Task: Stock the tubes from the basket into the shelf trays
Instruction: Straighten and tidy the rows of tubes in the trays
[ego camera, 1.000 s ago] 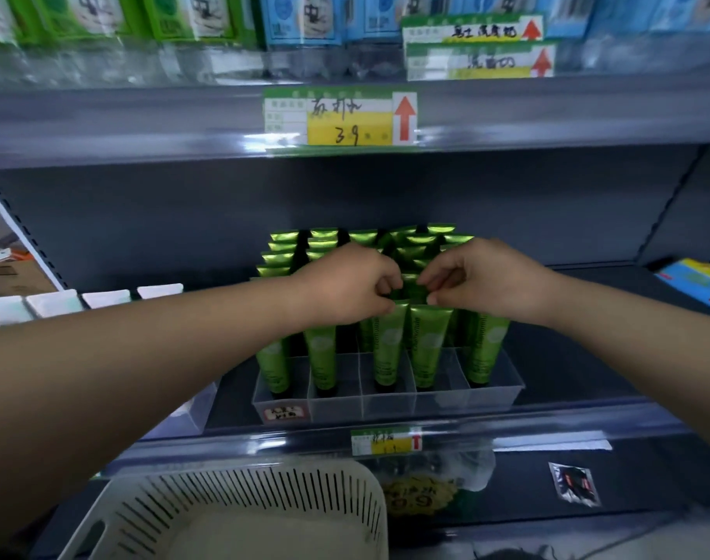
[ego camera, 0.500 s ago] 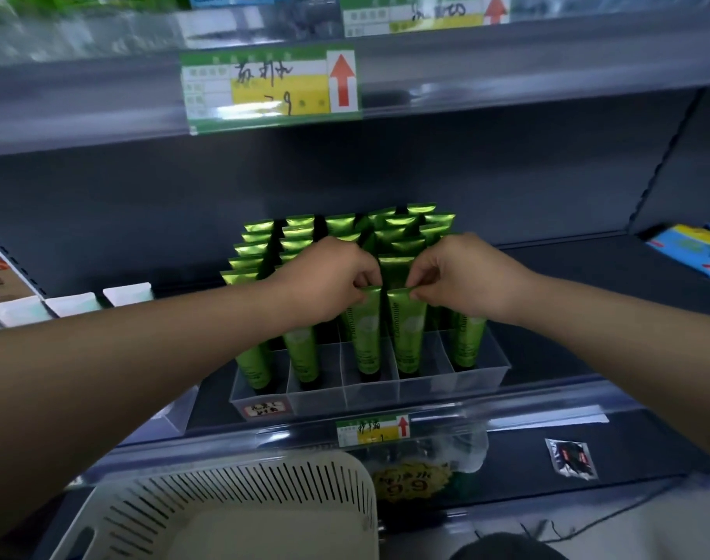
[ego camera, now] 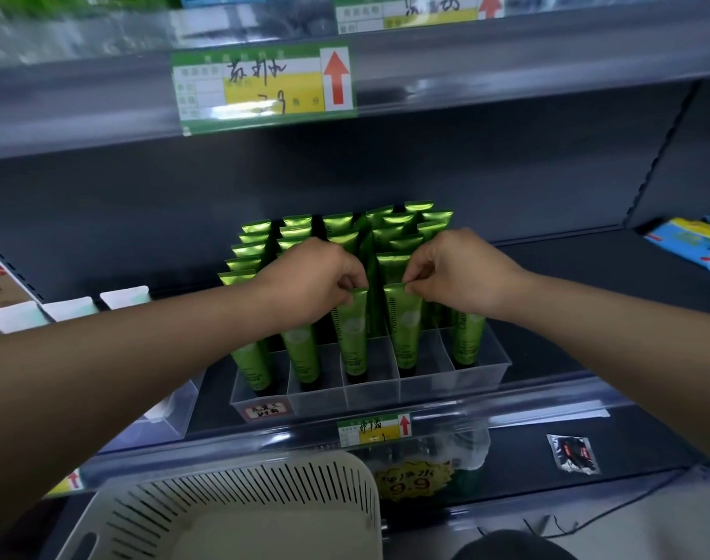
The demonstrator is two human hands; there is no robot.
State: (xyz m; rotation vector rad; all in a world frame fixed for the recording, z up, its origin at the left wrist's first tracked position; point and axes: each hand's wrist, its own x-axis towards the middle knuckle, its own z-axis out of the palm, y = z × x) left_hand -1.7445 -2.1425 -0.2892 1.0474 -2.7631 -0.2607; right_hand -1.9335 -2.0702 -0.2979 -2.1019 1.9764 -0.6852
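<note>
Several green tubes stand upright in rows inside a clear divided tray [ego camera: 446, 383] on the dark middle shelf. My left hand [ego camera: 317, 276] pinches the crimped top of a front-row green tube [ego camera: 353, 337] in the third lane. My right hand [ego camera: 458, 272] pinches the top of the neighbouring front tube [ego camera: 404, 333] in the fourth lane. Both tubes stand with their caps down in the tray. The cream slatted basket [ego camera: 240, 507] sits at the bottom of the view, and no tubes show in the part that I see.
White boxes [ego camera: 68, 309] in another clear tray stand to the left. A blue packet [ego camera: 692, 242] lies at the right on the shelf. A small foil sachet [ego camera: 573, 452] lies on the lower shelf. Price labels [ego camera: 264, 86] hang on the shelf edges above and below.
My hands have drawn slightly apart, each now holding the top of a separate front tube. The camera has shifted so the shelf sits higher and closer in view.
</note>
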